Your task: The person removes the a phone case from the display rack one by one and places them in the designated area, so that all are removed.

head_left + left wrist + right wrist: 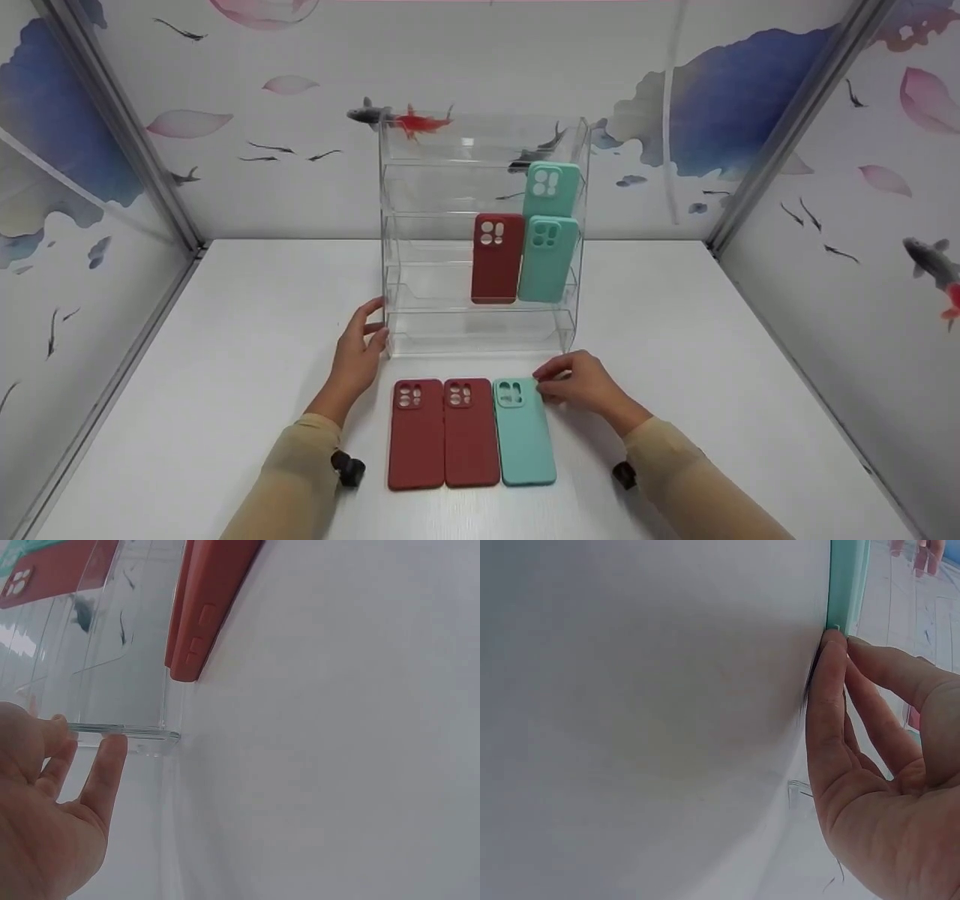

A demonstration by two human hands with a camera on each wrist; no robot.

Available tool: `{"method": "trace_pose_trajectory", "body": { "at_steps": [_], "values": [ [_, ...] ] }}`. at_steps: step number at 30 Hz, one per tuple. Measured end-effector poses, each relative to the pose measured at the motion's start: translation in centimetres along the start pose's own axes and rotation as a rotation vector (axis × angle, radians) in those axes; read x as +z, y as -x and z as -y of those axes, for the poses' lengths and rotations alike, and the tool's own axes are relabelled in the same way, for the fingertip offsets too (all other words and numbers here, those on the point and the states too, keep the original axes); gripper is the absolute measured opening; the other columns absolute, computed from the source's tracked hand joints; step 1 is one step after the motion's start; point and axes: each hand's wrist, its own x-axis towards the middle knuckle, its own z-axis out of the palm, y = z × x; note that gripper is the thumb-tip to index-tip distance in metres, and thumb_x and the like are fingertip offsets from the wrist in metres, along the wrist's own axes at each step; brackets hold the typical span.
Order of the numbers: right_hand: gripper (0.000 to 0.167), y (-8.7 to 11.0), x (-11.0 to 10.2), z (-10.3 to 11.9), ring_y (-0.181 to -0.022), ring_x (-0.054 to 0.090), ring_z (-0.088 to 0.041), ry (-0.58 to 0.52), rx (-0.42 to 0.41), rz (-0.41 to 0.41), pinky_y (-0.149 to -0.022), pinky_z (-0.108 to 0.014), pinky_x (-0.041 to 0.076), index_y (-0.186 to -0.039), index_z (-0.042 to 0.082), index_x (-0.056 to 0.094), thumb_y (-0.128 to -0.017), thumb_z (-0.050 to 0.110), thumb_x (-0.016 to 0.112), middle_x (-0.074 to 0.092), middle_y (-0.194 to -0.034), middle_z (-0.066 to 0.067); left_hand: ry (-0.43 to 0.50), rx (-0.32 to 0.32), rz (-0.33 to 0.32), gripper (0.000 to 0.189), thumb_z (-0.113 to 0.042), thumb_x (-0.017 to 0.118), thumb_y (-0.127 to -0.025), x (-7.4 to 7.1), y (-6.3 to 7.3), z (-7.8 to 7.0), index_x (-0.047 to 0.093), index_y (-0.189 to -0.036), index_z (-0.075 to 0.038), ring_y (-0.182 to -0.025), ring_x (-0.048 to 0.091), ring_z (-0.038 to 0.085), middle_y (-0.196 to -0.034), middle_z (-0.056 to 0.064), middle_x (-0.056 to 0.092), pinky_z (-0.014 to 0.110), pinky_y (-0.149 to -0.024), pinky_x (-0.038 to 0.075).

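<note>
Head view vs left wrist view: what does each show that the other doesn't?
Only head: the right hand, fingers at the upper right corner of the flat teal case, plus the large blue wall print.

Only left wrist: the raised side buttons along the edge of a flat red case; head looks down on its back instead.

Both: the left hand touching the side of the clear rack, that flat red case, and the racked red case.

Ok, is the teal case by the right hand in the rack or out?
Out: the teal case lies on the table in front of the clear rack, right hand at its corner.
</note>
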Motion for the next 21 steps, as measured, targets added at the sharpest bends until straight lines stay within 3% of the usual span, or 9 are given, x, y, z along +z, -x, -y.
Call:
{"method": "trace_pose_trajectory", "body": {
  "at_steps": [10,21],
  "values": [
    [0.013,-0.1,-0.5,0.6,-0.078,0.069,-0.016,0.004,0.032,-0.021,-0.070,-0.026,0.065,-0.103,0.012,0.080,-0.091,0.013,0.079,0.072,-0.099,-0.005,-0.012,0.010,-0.005,0.054,-0.010,0.050,-0.109,0.0,0.0,-0.3,0.033,-0.160,-0.019,-0.139,0.051,0.029,-0.164,0.005,0.037,0.039,-0.113,0.055],
    [0.019,-0.2,-2.6,2.0,-0.077,0.073,-0.019,0.013,-0.085,-0.046,-0.071,-0.029,0.067,-0.111,0.004,0.077,-0.094,0.014,0.077,0.075,-0.103,-0.008,-0.017,0.019,-0.009,0.054,-0.011,0.050,-0.109,-0.1,0.1,-0.1,0.033,-0.160,-0.019,-0.140,0.051,0.030,-0.165,0.005,0.036,0.040,-0.113,0.055]
  ]
}}
